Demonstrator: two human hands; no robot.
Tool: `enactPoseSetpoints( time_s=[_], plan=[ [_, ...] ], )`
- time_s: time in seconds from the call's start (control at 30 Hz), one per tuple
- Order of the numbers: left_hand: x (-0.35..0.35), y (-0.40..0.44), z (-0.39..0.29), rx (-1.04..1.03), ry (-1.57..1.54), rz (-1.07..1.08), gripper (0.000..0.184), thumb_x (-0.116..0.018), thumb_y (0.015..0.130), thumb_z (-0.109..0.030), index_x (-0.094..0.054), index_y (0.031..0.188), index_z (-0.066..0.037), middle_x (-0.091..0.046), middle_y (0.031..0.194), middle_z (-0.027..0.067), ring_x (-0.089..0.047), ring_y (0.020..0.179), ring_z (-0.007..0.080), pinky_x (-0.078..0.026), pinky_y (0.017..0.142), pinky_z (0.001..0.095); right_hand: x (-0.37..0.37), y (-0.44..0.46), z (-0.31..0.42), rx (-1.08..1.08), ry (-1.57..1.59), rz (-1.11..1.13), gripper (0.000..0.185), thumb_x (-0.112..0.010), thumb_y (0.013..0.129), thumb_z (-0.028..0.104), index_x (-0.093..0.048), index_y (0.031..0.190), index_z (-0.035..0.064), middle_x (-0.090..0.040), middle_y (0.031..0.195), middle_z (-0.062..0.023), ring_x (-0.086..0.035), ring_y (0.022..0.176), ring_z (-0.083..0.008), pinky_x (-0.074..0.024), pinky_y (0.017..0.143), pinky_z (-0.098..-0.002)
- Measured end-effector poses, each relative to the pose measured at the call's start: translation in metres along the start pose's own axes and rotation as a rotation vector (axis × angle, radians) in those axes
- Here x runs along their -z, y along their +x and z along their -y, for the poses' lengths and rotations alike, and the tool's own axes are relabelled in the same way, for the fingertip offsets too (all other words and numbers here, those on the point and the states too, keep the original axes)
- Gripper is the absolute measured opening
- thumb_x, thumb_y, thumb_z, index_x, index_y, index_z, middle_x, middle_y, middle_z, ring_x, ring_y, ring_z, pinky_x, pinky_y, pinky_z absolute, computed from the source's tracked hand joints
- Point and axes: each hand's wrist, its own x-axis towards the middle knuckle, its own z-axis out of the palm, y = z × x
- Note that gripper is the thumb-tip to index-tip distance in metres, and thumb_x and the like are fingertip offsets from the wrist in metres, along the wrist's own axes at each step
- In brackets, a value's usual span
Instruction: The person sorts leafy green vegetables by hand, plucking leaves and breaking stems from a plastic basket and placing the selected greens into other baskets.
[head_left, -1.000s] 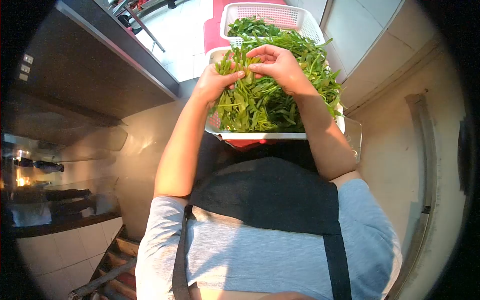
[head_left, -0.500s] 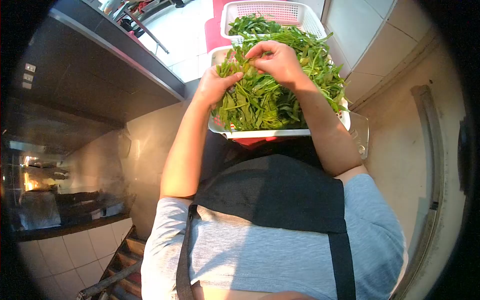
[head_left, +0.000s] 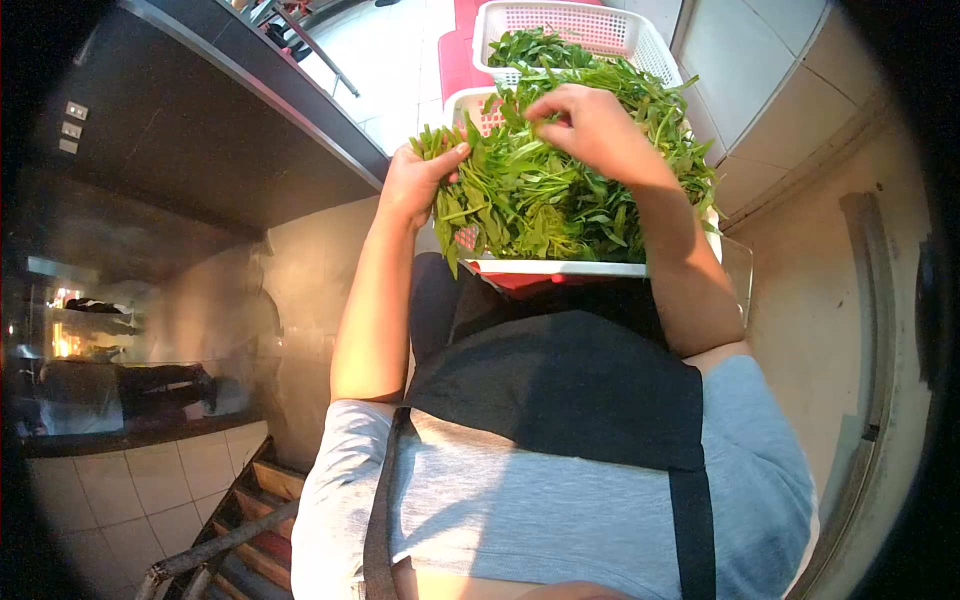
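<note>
My left hand point(head_left: 415, 185) is closed round a bunch of water spinach point(head_left: 475, 185), thumb on top, stems pointing up and leaves hanging over the left side of a white plastic basket point(head_left: 570, 268). Above the middle of the heap, my right hand point(head_left: 598, 130) has its fingers curled in a pinch. Whether a stem sits between those fingertips is too small to tell. Long green stems and narrow leaves point(head_left: 590, 215) fill the basket below both hands and spill over its right edge.
Behind stands a second white basket point(head_left: 640, 40) with more greens in it. Red surfaces point(head_left: 465, 65) show beside and under the baskets. A tiled wall point(head_left: 745, 60) closes the right side. A dark panelled counter point(head_left: 220, 130) is at left, with wooden steps point(head_left: 265, 530) at lower left.
My left hand has moved slightly left with the bunch, away from my right hand. The right hand has drawn back to the right. The whole view has shifted a little.
</note>
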Motion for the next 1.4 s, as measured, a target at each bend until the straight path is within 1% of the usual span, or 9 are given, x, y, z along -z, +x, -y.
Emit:
enactPoseSetpoints(
  time_s=[0.17,0.37,0.53,0.8,0.9,1.03,1.2,1.3,1.4],
  plan=[
    [-0.004,-0.004,0.002,-0.031,0.16,0.084,0.012,-0.066,0.078,-0.009,-0.064,0.089,-0.003,-0.059,0.071,-0.0014,-0.049,0.055,0.0062,-0.039,0.052,0.0214,-0.025,0.023,0.013,0.058,0.445,0.217,0.02,-0.066,0.077,0.012,-0.067,0.095,0.0043,-0.061,0.075,-0.001,-0.051,0.065,-0.0072,-0.0438,0.062,-0.0223],
    [0.003,-0.001,-0.003,-0.068,-0.078,0.019,0.017,-0.059,0.082,-0.006,-0.064,0.098,-0.001,-0.062,0.079,0.001,-0.048,0.056,0.0057,-0.04,0.053,0.0192,-0.03,0.019,-0.008,-0.182,0.693,0.145,0.015,-0.067,0.077,0.014,-0.068,0.088,0.0031,-0.061,0.068,-0.0013,-0.053,0.06,-0.0062,-0.0428,0.056,-0.0211],
    [0.015,-0.008,-0.022,-0.058,-0.188,0.055,0.022,-0.056,0.086,-0.009,-0.063,0.105,0.0,-0.065,0.098,0.007,-0.045,0.059,0.0055,-0.04,0.055,0.0183,0.018,0.005,-0.043,-0.233,-0.035,-0.036,0.02,-0.067,0.074,0.023,-0.07,0.086,0.0071,-0.067,0.073,-0.0065,-0.063,0.068,-0.014,-0.0485,0.064,-0.0282],
    [0.0,-0.006,-0.032,-0.106,0.09,0.045,0.02,-0.063,0.082,-0.009,-0.066,0.1,-0.002,-0.062,0.078,-0.0025,-0.047,0.059,0.0033,-0.038,0.054,0.0194,0.007,0.004,0.015,0.006,0.112,-0.109,0.024,-0.067,0.076,0.015,-0.067,0.099,0.0077,-0.063,0.076,-0.0055,-0.057,0.069,-0.0103,-0.0451,0.064,-0.0248],
    [-0.01,-0.005,-0.028,-0.147,0.101,-0.019,0.018,-0.065,0.08,-0.008,-0.067,0.098,-0.002,-0.059,0.073,-0.0045,-0.05,0.062,0.0037,-0.039,0.055,0.0201,-0.024,0.002,0.042,0.248,0.174,-0.167,0.024,-0.067,0.075,0.012,-0.065,0.098,0.008,-0.059,0.075,-0.0093,-0.058,0.066,-0.018,-0.047,0.063,-0.0295],
    [-0.008,-0.013,-0.031,-0.136,0.145,-0.059,0.021,-0.064,0.08,-0.009,-0.066,0.1,-0.002,-0.061,0.076,-0.0029,-0.048,0.062,0.0044,-0.039,0.057,0.0205,-0.041,0.007,0.034,0.11,0.15,-0.245,0.015,-0.06,0.075,0.017,-0.063,0.084,0.0056,-0.062,0.081,-0.013,-0.06,0.076,-0.0307,-0.0477,0.074,-0.0395],
    [0.032,-0.02,-0.032,-0.082,-0.064,0.065,0.023,-0.061,0.083,-0.011,-0.063,0.103,-0.001,-0.06,0.089,0.0016,-0.051,0.072,0.0073,-0.04,0.062,0.0204,-0.017,0.008,-0.047,0.052,-0.409,-0.116,0.022,-0.067,0.071,0.013,-0.064,0.092,0.0071,-0.059,0.072,-0.0106,-0.06,0.067,-0.022,-0.0481,0.064,-0.0342],
    [0.047,-0.02,-0.033,-0.091,-0.092,0.17,0.028,-0.06,0.085,-0.015,-0.058,0.109,0.0,-0.06,0.1,0.0074,-0.056,0.083,0.0123,-0.045,0.067,0.0234,0.017,0.004,-0.02,-0.169,-0.184,-0.088,0.026,-0.069,0.068,0.016,-0.064,0.092,0.0054,-0.063,0.075,-0.012,-0.061,0.071,-0.029,-0.0495,0.069,-0.0365],
    [0.052,-0.019,-0.033,-0.086,-0.209,0.236,0.031,-0.061,0.085,-0.017,-0.057,0.11,0.0,-0.06,0.101,0.0086,-0.057,0.084,0.0151,-0.047,0.072,0.0264,0.035,0.007,-0.013,-0.218,0.06,-0.12,0.032,-0.073,0.07,0.016,-0.062,0.099,0.0074,-0.055,0.066,-0.0021,-0.051,0.061,-0.0117,-0.0433,0.059,-0.0262]
  ],
)
